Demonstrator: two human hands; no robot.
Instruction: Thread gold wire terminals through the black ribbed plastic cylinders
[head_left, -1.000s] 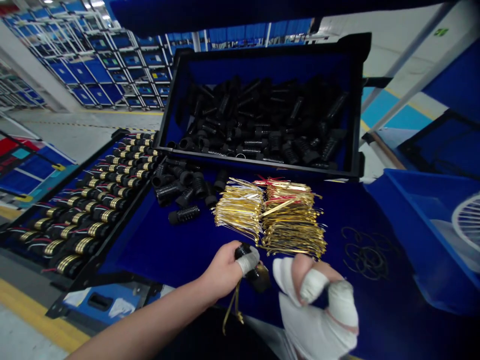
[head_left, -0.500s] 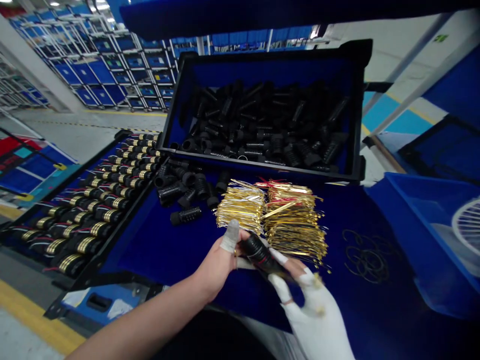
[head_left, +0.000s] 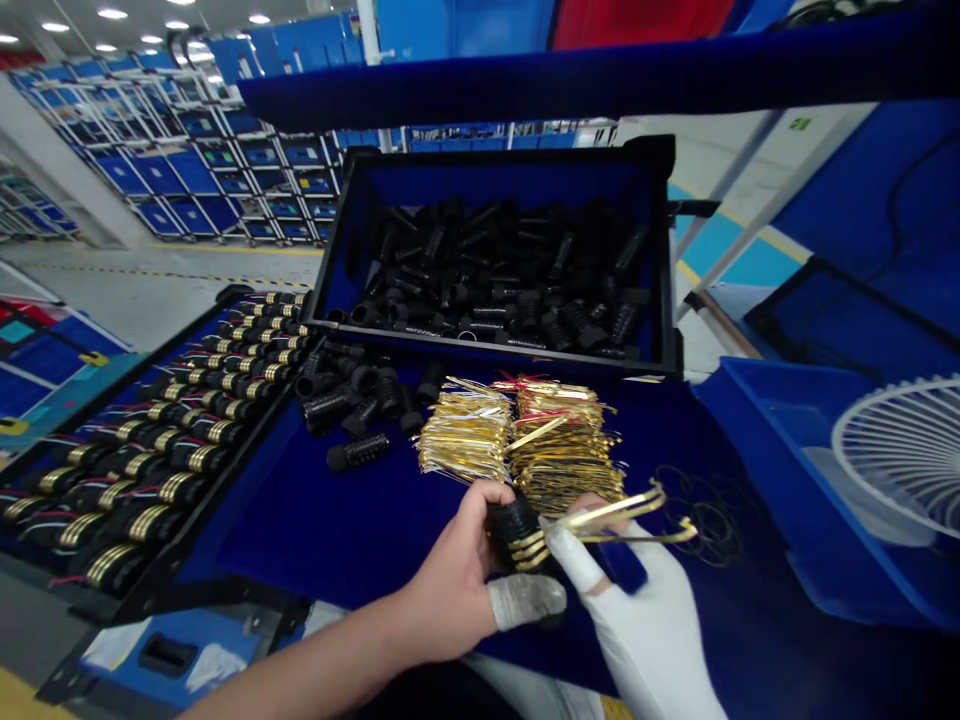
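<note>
My bare left hand (head_left: pixel 457 580), with tape on a fingertip, grips a black ribbed cylinder (head_left: pixel 514 530) that has gold bands near its lower end. My right hand (head_left: pixel 645 630), in a white glove, touches the cylinder from the right and pinches thin gold strips (head_left: pixel 622 515) that stick out to the right. Just beyond my hands lie two stacks of gold strips (head_left: pixel 517 440) on the blue work surface (head_left: pixel 315 510). Loose black cylinders (head_left: pixel 356 395) lie left of the stacks.
A black bin (head_left: pixel 667 250) full of black ribbed parts stands behind the stacks. A black tray (head_left: pixel 150 440) at left holds rows of banded, wired cylinders. Black rubber rings (head_left: pixel 709 505) lie right of the stacks. A blue tub (head_left: pixel 765 480) with a white fan grille (head_left: pixel 900 450) sits at right.
The cylinder has turned upright in my left hand, and gold bands now show on it. My right hand now holds gold strips out to the right. The view has tilted upward.
</note>
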